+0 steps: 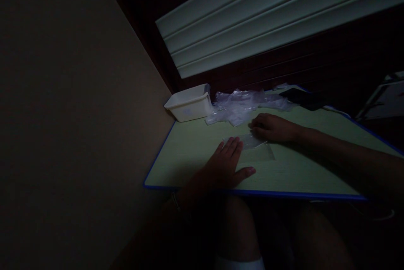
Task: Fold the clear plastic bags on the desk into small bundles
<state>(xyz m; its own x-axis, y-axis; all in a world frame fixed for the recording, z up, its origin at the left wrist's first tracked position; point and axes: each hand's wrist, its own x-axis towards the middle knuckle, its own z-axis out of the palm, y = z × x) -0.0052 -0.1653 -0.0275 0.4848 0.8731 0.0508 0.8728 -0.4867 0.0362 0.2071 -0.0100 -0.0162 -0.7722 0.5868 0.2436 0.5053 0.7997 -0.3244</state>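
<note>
The scene is dim. My left hand (225, 162) lies flat on the green table (189, 152), fingers stretched out, its fingertips on the edge of a clear plastic bag (257, 148). My right hand (271, 128) rests knuckles up on the far side of the same bag, fingers curled and pressing its top edge. The bag lies flat between the two hands. A loose pile of clear plastic bags (243, 105) sits just beyond my right hand.
A white plastic tub (189, 104) stands at the table's far left corner against the wall. A dark flat object (301, 96) lies at the far right. The table has a blue rim (284, 194); my knees are under it.
</note>
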